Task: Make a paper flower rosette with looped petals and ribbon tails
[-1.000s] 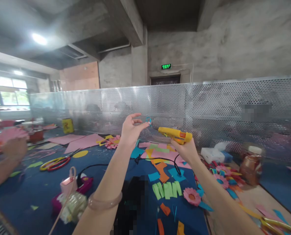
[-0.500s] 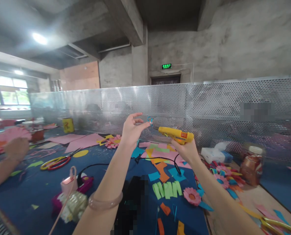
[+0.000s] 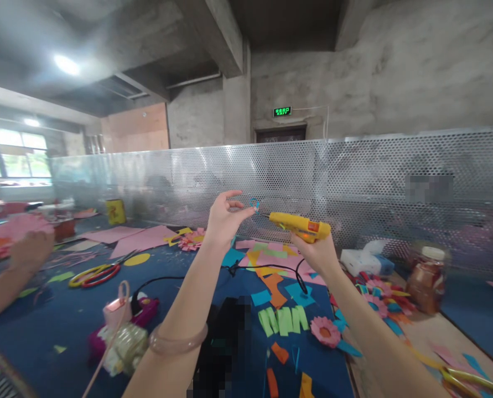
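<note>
Raised above the table, my left hand (image 3: 228, 216) pinches a small blue paper loop (image 3: 254, 204) between thumb and finger. My right hand (image 3: 316, 251) grips a yellow hot glue gun (image 3: 298, 225), whose nozzle points left at the loop, close to it. A black cord (image 3: 266, 268) runs over the table below the gun. Beneath my hands lie green folded paper strips (image 3: 283, 321), blue paper pieces (image 3: 299, 294) and a pink paper flower (image 3: 325, 332) with an orange centre.
Scissors with red and yellow handles (image 3: 94, 275) lie at left, near a power strip with a pink plug (image 3: 117, 312). A co-worker's hand (image 3: 31, 249) holds pink paper at far left. A jar (image 3: 427, 279) and tissue pack (image 3: 366, 260) stand right. A perforated metal panel (image 3: 213, 182) borders the back.
The glue gun in my right hand has shifted very slightly to the right. My left hand stays nearly still with the blue loop. The co-worker's hand has moved a little.
</note>
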The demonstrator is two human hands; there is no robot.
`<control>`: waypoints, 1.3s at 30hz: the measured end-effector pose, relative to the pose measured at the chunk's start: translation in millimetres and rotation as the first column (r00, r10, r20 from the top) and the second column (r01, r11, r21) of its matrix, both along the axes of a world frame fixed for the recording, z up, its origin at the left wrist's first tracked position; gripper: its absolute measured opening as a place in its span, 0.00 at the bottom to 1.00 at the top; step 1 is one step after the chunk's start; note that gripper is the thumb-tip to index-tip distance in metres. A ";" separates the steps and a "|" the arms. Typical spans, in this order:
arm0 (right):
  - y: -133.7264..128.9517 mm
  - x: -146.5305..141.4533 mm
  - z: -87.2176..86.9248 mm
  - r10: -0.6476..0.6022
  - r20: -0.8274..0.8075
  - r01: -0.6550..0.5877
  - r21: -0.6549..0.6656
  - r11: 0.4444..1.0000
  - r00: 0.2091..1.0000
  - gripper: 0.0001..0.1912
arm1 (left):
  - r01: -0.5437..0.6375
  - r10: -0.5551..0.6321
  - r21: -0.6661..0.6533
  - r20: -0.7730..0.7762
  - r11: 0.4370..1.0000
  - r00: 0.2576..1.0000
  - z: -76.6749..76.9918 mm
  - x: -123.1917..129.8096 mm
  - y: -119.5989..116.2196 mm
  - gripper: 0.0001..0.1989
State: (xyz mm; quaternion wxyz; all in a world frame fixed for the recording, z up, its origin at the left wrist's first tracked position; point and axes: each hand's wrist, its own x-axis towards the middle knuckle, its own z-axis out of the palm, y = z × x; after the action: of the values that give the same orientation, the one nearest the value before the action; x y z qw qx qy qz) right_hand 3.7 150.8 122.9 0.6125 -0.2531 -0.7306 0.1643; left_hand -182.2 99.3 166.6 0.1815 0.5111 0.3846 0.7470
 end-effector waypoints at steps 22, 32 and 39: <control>2.6 0.3 -1.2 -0.018 0.024 0.017 0.026 1.000 1.000 0.07 | 0.030 -0.030 -0.006 0.002 1.000 1.000 3.8 1.6 -7.0 0.24; 3.0 0.4 -2.8 0.009 0.055 -0.010 0.032 0.999 0.998 0.05 | 0.083 -0.082 -0.002 0.052 0.997 0.995 4.1 0.2 -7.3 0.24; 1.2 -0.2 -0.7 -0.005 0.074 0.002 0.043 0.999 0.997 0.05 | 0.119 -0.119 0.001 0.057 0.993 0.991 2.6 0.0 -5.8 0.25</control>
State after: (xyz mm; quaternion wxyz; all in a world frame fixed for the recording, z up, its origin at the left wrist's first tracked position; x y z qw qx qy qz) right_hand 3.5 152.1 122.2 0.5905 -0.2472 -0.7557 0.1381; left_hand -182.1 93.5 169.2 0.2371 0.5114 0.3492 0.7485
